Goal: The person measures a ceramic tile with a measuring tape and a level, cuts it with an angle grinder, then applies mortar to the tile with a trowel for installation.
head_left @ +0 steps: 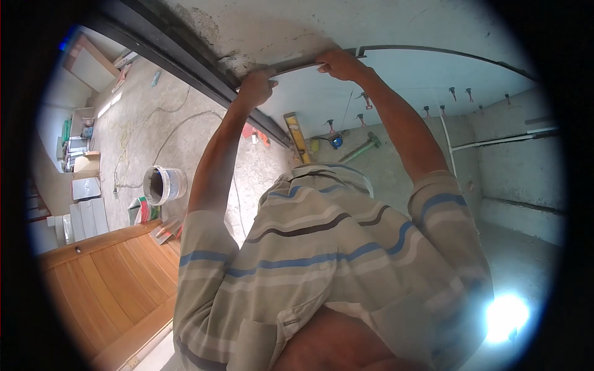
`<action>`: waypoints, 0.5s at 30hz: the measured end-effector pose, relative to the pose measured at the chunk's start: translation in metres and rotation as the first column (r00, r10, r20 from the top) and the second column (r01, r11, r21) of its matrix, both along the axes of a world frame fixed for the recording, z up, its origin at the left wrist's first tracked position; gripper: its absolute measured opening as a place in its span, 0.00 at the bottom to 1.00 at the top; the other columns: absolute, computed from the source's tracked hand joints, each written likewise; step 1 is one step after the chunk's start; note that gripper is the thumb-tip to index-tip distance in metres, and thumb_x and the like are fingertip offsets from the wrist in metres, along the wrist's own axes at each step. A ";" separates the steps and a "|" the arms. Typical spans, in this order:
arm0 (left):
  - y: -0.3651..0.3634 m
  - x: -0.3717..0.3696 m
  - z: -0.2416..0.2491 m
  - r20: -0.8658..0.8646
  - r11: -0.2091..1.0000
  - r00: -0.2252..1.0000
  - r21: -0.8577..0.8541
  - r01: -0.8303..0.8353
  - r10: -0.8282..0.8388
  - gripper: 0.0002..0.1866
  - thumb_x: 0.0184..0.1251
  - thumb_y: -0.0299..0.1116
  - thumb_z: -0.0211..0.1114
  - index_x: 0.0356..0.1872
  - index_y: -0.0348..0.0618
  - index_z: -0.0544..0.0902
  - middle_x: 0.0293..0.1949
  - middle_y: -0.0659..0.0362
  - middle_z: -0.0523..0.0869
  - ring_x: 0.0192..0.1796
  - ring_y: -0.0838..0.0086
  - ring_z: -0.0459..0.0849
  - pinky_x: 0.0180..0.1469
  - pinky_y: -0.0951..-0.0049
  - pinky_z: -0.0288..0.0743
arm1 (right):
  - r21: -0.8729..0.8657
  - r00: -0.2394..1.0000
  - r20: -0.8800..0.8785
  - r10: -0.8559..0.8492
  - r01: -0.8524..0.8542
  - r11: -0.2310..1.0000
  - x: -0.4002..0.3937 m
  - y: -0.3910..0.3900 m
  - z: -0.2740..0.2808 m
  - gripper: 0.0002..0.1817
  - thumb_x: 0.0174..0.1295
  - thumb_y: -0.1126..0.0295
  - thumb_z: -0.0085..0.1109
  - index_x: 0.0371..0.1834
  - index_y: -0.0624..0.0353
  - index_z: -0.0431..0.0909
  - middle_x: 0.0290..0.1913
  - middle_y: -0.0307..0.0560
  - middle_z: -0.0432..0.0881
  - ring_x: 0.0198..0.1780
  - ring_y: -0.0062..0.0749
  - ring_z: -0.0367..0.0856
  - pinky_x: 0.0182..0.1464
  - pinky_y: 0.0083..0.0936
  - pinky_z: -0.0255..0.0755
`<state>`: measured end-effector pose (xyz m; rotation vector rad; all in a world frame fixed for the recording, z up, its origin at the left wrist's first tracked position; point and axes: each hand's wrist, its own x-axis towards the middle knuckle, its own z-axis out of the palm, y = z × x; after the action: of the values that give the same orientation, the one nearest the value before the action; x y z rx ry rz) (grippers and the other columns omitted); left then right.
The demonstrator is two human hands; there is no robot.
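Observation:
Both of my arms are stretched out toward the far wall. My left hand (257, 88) is closed over the upper edge of a large pale tile (303, 96), close to a dark metal door frame (185, 60). Farther right, my right hand (341, 65) grips the same edge, its thumb on the tile's face and its fingers mostly hidden behind. A narrow notch separates this edge from the neighbouring tile (408, 74). Red and black tile clips (366, 100) stick out along the lower joints.
A yellow spirit level (297, 137), a blue tape measure (336, 142) and a green-handled hammer (362, 148) lie below the tiles. Through the doorway are a bucket (165, 185), cables and boxes. A wooden door panel (117, 278) is at lower left; a bright lamp (507, 318) shines at right.

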<state>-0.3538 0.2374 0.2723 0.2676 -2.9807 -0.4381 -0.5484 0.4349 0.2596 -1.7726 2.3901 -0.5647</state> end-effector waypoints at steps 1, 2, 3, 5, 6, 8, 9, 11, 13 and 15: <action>0.001 0.000 0.000 -0.015 1.000 1.000 -0.001 -0.015 0.015 0.16 0.61 0.34 0.66 0.49 0.41 0.80 0.42 0.42 0.84 0.48 0.47 0.82 0.50 0.52 0.75 | -0.043 1.000 -0.004 -0.001 0.001 0.999 -0.002 0.001 -0.003 0.16 0.60 0.63 0.63 0.49 0.58 0.81 0.48 0.55 0.83 0.54 0.52 0.79 0.57 0.44 0.72; 0.002 -0.001 -0.002 -0.029 1.000 0.999 -0.002 -0.028 0.028 0.14 0.61 0.34 0.65 0.47 0.43 0.81 0.41 0.44 0.85 0.47 0.48 0.83 0.49 0.53 0.76 | -0.041 1.000 -0.007 -0.005 0.004 0.999 -0.002 0.002 -0.004 0.16 0.60 0.63 0.63 0.49 0.58 0.81 0.48 0.55 0.83 0.54 0.52 0.79 0.57 0.44 0.72; 0.001 -0.002 -0.005 -0.033 1.000 0.999 -0.002 -0.025 0.024 0.14 0.61 0.34 0.65 0.47 0.43 0.81 0.41 0.44 0.85 0.47 0.48 0.83 0.49 0.53 0.76 | -0.032 1.000 -0.018 0.005 -0.005 0.999 -0.002 0.002 -0.003 0.16 0.59 0.63 0.63 0.48 0.58 0.81 0.48 0.54 0.83 0.53 0.51 0.79 0.57 0.43 0.71; 0.000 -0.002 -0.006 -0.026 1.000 1.000 -0.010 -0.014 0.014 0.13 0.61 0.34 0.65 0.46 0.44 0.81 0.41 0.45 0.85 0.47 0.49 0.83 0.49 0.53 0.76 | -0.027 0.999 -0.035 0.016 -0.017 0.999 -0.003 0.000 0.001 0.16 0.59 0.63 0.63 0.48 0.58 0.82 0.47 0.54 0.83 0.53 0.51 0.79 0.57 0.43 0.71; 0.000 -0.003 -0.006 -0.030 1.000 0.999 -0.012 -0.014 0.014 0.13 0.61 0.34 0.65 0.46 0.44 0.81 0.41 0.45 0.85 0.47 0.49 0.83 0.49 0.53 0.76 | -0.026 1.000 -0.024 0.006 -0.007 1.000 -0.001 0.001 0.002 0.16 0.59 0.63 0.63 0.47 0.58 0.82 0.47 0.54 0.83 0.53 0.51 0.79 0.57 0.43 0.71; 0.000 -0.004 -0.006 -0.017 0.999 0.999 -0.012 -0.030 0.029 0.12 0.61 0.34 0.65 0.45 0.44 0.81 0.40 0.46 0.85 0.46 0.49 0.83 0.49 0.52 0.75 | -0.026 1.000 -0.016 -0.003 0.003 1.000 0.000 0.003 0.005 0.16 0.58 0.64 0.63 0.47 0.58 0.82 0.46 0.54 0.83 0.52 0.52 0.79 0.57 0.43 0.71; 0.000 -0.004 -0.006 -0.020 0.999 0.999 -0.013 -0.031 0.031 0.12 0.61 0.34 0.65 0.45 0.44 0.81 0.40 0.46 0.85 0.46 0.49 0.83 0.49 0.52 0.75 | -0.015 1.000 -0.011 0.005 -0.005 1.000 0.000 0.003 0.007 0.15 0.58 0.64 0.64 0.46 0.58 0.82 0.46 0.55 0.83 0.52 0.51 0.79 0.56 0.43 0.71; -0.001 -0.005 -0.006 0.000 0.999 1.000 -0.027 -0.024 0.024 0.12 0.62 0.34 0.65 0.45 0.44 0.80 0.40 0.46 0.85 0.46 0.49 0.83 0.49 0.52 0.75 | -0.004 1.000 -0.008 0.011 -0.011 1.000 -0.002 0.002 0.005 0.15 0.58 0.64 0.64 0.46 0.58 0.82 0.45 0.55 0.83 0.52 0.51 0.78 0.56 0.43 0.71; -0.003 -0.007 -0.007 -0.010 0.999 1.000 -0.036 -0.015 0.014 0.12 0.62 0.35 0.65 0.44 0.43 0.80 0.39 0.47 0.85 0.46 0.49 0.83 0.49 0.52 0.75 | -0.037 1.000 0.003 0.022 -0.022 0.999 -0.007 -0.001 -0.001 0.14 0.57 0.64 0.64 0.44 0.59 0.82 0.43 0.56 0.83 0.50 0.53 0.79 0.54 0.44 0.72; -0.004 -0.007 -0.006 -0.017 0.999 1.000 -0.045 -0.004 0.003 0.12 0.62 0.35 0.65 0.44 0.43 0.80 0.39 0.47 0.85 0.46 0.49 0.83 0.48 0.52 0.75 | -0.044 0.999 -0.011 0.030 -0.030 0.999 -0.005 -0.001 0.002 0.13 0.57 0.65 0.64 0.43 0.59 0.82 0.42 0.56 0.83 0.49 0.53 0.79 0.53 0.44 0.72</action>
<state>-0.3609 0.2338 0.2664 0.2633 -2.9686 -0.3701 -0.5530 0.4343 0.2620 -1.8304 2.3714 -0.6110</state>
